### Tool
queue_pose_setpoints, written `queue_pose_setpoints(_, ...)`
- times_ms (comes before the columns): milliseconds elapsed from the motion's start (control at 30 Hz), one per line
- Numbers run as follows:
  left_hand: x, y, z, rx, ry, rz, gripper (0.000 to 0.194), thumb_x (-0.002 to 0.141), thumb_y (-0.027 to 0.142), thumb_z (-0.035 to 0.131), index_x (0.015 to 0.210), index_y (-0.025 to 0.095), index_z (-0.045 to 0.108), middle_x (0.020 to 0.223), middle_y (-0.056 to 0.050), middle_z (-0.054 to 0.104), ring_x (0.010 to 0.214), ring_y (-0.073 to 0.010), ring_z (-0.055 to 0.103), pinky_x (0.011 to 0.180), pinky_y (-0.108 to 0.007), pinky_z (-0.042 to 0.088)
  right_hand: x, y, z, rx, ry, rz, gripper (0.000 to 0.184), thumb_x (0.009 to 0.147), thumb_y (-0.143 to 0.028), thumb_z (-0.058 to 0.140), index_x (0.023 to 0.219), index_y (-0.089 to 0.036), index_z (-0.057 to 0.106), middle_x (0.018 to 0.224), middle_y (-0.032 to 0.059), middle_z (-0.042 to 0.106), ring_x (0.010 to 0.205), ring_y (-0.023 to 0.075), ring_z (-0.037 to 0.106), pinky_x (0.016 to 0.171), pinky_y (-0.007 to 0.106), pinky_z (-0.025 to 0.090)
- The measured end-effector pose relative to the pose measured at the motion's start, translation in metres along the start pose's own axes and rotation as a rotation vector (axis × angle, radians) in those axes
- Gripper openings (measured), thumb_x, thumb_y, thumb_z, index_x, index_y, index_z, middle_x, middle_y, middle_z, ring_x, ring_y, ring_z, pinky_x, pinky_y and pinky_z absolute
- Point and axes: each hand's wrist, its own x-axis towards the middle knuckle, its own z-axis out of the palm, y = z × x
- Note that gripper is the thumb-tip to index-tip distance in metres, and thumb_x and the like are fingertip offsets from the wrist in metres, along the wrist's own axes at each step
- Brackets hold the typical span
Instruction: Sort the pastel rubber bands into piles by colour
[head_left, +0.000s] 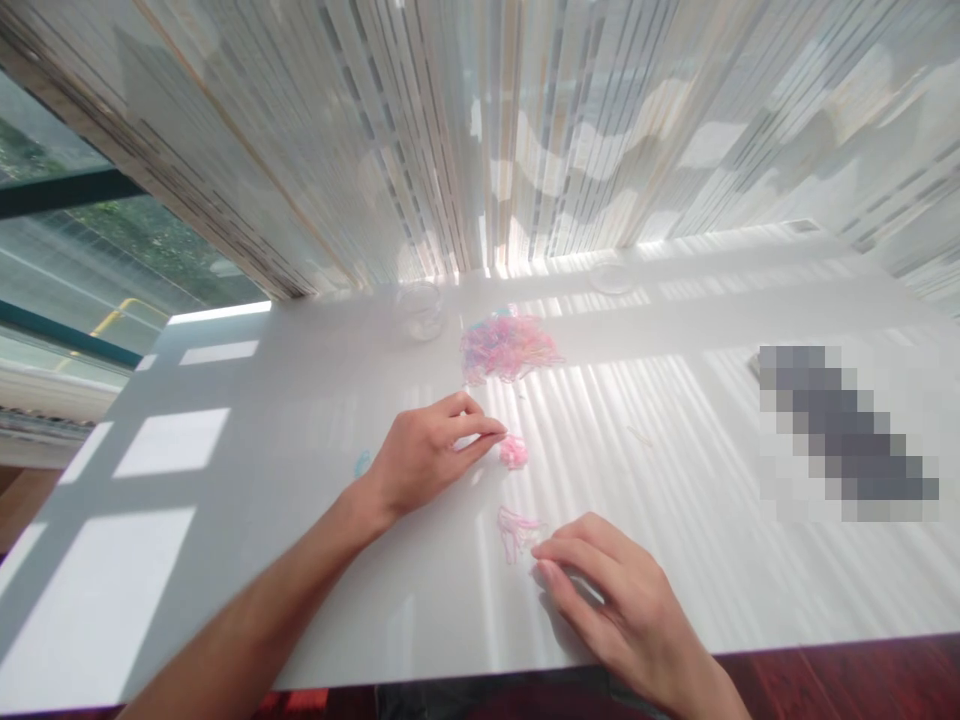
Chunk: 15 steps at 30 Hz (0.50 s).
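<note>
My left hand (435, 458) rests on the glossy white table (225, 590) with its fingers curled together. Its fingertips sit just left of a small tuft of pink rubber bands (514, 452), and I see nothing held in them. My right hand (619, 595) lies lower right with its fingers loosely curved, nearest a loose tangle of pale pink bands (516, 530). Farther up lies a large heap of pink and pale blue rubber bands (510, 348). A single blue band (363, 463) lies left of my left hand.
A clear glass jar (420, 310) and a round transparent lid (611, 278) stand near the table's far edge by a striped sheer curtain (480, 130). A pixelated patch (847, 435) covers something at right. A window (97, 260) is at far left.
</note>
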Motion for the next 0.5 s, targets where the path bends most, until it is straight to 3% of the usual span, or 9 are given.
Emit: queue_pose_setpoints(500, -0.013, -0.002, 0.018, 0.117, 0.007, 0.003, 0.017, 0.098, 0.024, 0.062, 0.095, 0.024, 0.079, 0.079, 0.002, 0.069, 0.056, -0.006, 0.056, 0.054, -0.019, 0.043, 0.001, 0.003, -0.001, -0.016, -0.038, -0.045, 0.012, 0.097, -0.01, 0.058, 0.101, -0.018, 0.066, 0.085, 0.0049, 0.069, 0.074, 0.0165, 0.064, 0.066, 0.029, 0.053)
